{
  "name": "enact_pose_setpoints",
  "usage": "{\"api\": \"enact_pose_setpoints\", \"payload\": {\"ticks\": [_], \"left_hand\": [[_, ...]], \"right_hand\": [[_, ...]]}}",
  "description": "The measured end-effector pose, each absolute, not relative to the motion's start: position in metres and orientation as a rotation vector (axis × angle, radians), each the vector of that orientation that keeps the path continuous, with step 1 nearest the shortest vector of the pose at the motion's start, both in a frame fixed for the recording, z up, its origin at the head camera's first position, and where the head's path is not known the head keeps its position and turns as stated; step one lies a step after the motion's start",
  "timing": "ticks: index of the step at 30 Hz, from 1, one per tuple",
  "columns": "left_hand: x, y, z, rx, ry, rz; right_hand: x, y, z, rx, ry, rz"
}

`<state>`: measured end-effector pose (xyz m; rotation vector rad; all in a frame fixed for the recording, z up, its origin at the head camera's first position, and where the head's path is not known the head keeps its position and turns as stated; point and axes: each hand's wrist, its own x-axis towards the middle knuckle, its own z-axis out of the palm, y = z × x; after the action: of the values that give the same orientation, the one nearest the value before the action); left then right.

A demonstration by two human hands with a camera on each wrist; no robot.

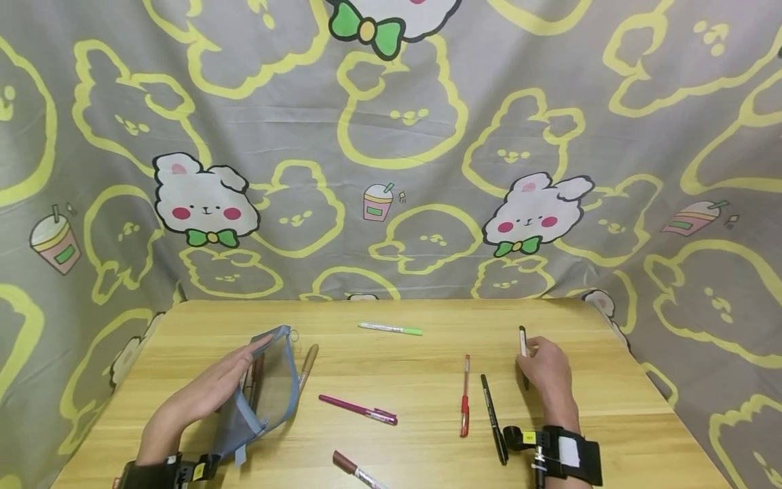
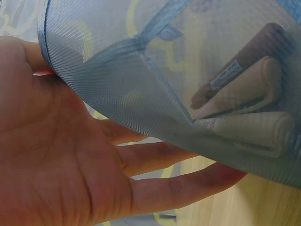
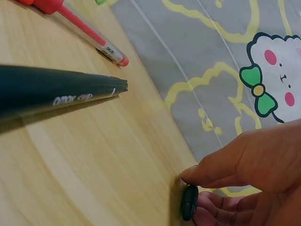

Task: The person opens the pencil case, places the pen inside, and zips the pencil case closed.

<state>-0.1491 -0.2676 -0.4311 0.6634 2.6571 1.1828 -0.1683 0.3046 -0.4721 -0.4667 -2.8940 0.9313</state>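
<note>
My left hand [image 1: 210,387] lies against a blue mesh pencil pouch [image 1: 292,404], its fingers straight and spread in the left wrist view. The pouch stands up at the table's left with its mouth gaping. Through the mesh [image 2: 113,108] a brown marker [image 2: 240,66] and two pale capped pens [image 2: 254,127] show inside. Over at the right, my right hand [image 1: 550,370] pinches a black-and-white marker [image 1: 522,339] between thumb and fingers, close over the tabletop. Only its dark end [image 3: 189,202] shows in the right wrist view.
On the wooden table [image 1: 427,367] lie a green marker [image 1: 389,329], a magenta pen [image 1: 357,409], a red gel pen [image 1: 466,401], a black pen [image 1: 493,421] and a brown marker [image 1: 354,467]. A tan marker [image 1: 309,363] pokes out beside the pouch. Patterned cloth [image 1: 415,190] encloses the table.
</note>
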Motion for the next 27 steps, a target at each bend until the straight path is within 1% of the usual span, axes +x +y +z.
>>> {"api": "enact_pose_setpoints", "payload": {"ticks": [7,15,20,27], "left_hand": [[-0.148,-0.267,-0.431,0.624,2.651,1.172],[-0.150,-0.266,-0.432,0.644,2.645,1.178],[-0.150,-0.265,-0.432,0.644,2.645,1.175],[-0.151,-0.266,-0.433,0.657,2.644,1.177]], "right_hand": [[-0.167,0.304,-0.470,-0.528,-2.897,0.990],[-0.165,0.308,-0.468,-0.536,-2.897,1.061],[-0.166,0.303,-0.457,-0.472,-2.869,1.100],[-0.161,0.279,-0.432,-0.298,-2.797,1.104]]}}
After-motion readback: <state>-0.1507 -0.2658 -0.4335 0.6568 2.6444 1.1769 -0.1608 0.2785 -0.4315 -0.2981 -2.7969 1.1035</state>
